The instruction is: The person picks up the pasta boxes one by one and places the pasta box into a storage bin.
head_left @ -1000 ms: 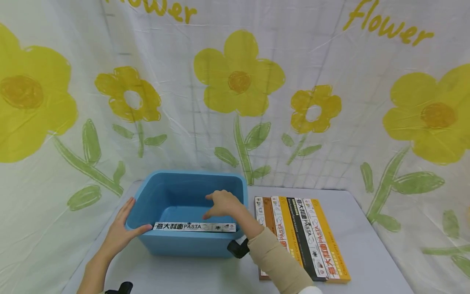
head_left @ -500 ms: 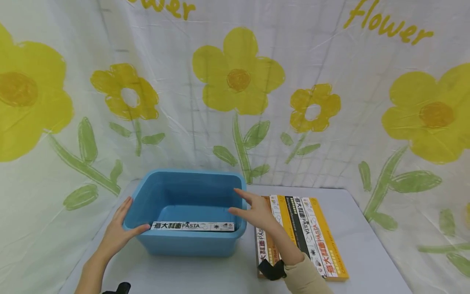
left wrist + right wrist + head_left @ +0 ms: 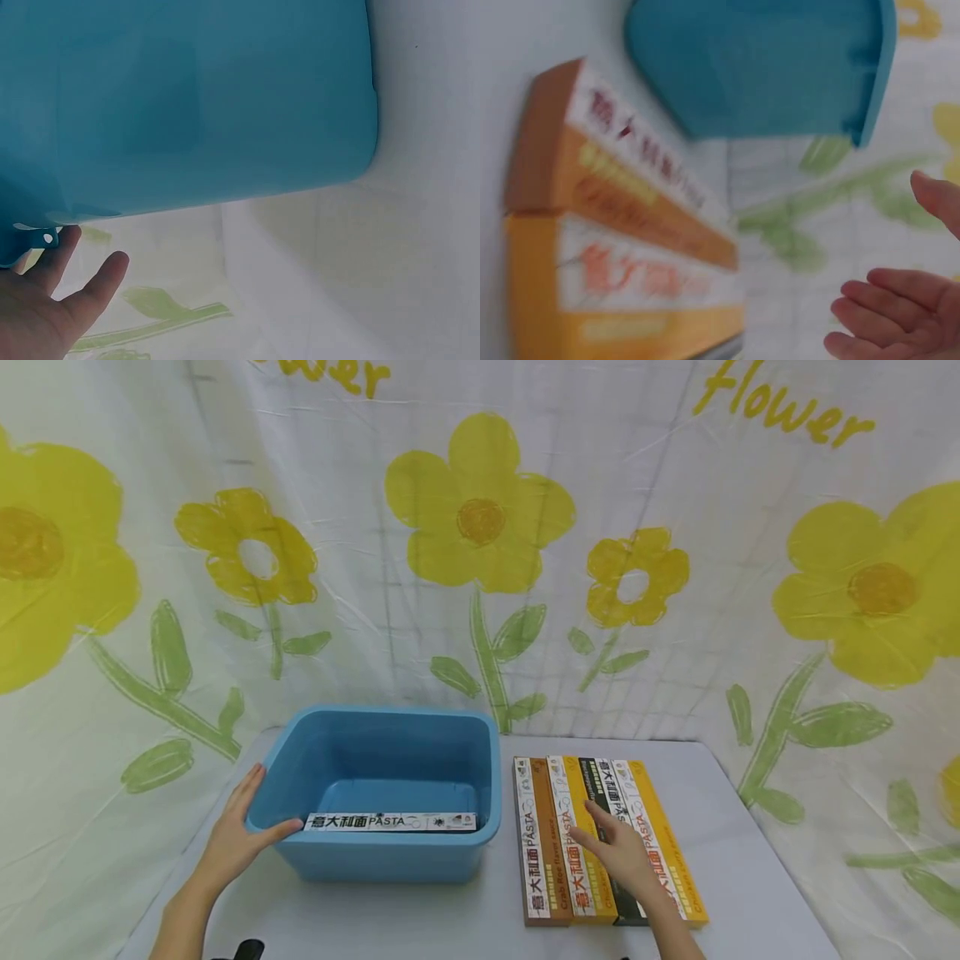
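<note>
A blue plastic bin (image 3: 375, 858) stands at the table's left, and my left hand (image 3: 232, 835) rests at its front left corner. The thumb lies at the front rim and the spread fingers run along the left side. In the left wrist view, fingers (image 3: 101, 289) extend straight below the bin's rim. Inside the bin, along the front wall, lies a white-labelled pasta box (image 3: 390, 822). My right hand (image 3: 626, 856) hovers over a row of pasta boxes, thumb and fingers apart, holding nothing. Under it are a yellow box (image 3: 577, 852) and a black one (image 3: 592, 777).
A brown crab roe pasta box (image 3: 542, 852) forms the row's left end, and a yellow chicken curry box (image 3: 671, 843) its right end. The white table (image 3: 750, 877) extends beyond the row. A flower-printed curtain (image 3: 360, 635) hangs directly behind the table.
My right hand has moved out of the bin, rightward and toward me, to above the pasta box row. My left hand has stayed at the bin's corner.
</note>
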The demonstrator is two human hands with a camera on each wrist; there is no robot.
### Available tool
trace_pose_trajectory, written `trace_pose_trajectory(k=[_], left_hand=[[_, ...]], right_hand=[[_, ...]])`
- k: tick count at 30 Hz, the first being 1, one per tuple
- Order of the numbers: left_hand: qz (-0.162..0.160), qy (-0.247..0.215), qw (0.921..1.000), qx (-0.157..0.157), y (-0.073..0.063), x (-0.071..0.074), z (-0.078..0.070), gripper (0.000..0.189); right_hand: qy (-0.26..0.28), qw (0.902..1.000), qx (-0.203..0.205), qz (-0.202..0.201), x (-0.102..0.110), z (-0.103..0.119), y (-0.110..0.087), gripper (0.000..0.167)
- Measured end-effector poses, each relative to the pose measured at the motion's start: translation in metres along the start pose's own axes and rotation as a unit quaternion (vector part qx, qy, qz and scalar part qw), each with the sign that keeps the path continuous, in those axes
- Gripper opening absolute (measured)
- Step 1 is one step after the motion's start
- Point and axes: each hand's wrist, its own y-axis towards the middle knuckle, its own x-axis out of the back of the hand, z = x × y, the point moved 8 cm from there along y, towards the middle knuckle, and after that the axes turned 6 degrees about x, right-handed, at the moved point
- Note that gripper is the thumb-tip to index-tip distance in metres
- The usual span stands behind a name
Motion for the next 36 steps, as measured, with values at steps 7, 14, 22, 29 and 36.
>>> trace_pose_trajectory(k=[7, 14, 22, 29, 36], left_hand=[[-0.006, -0.001, 1.0, -0.002, 0.0, 0.0, 0.001, 0.106], [-0.006, -0.003, 1.0, -0.003, 0.0, 0.001, 0.003, 0.106], [-0.006, -0.006, 1.0, -0.004, 0.001, 0.001, 0.003, 0.105], [-0.004, -0.008, 1.0, -0.005, 0.002, 0.0, 0.002, 0.105], [-0.004, -0.003, 1.0, -0.001, 0.001, 0.001, 0.003, 0.105]], right_hand=[[-0.076, 0.9875, -0.135, -0.027, 0.02, -0.071, -0.036, 0.077], [-0.139, 0.9707, -0.191, -0.044, 0.037, -0.115, -0.064, 0.087], [-0.146, 0.9727, -0.169, -0.063, 0.045, -0.142, -0.08, 0.078], [-0.164, 0.973, -0.154, -0.052, 0.052, -0.148, -0.08, 0.073], [-0.16, 0.9636, -0.212, -0.031, 0.06, -0.167, -0.074, 0.098]])
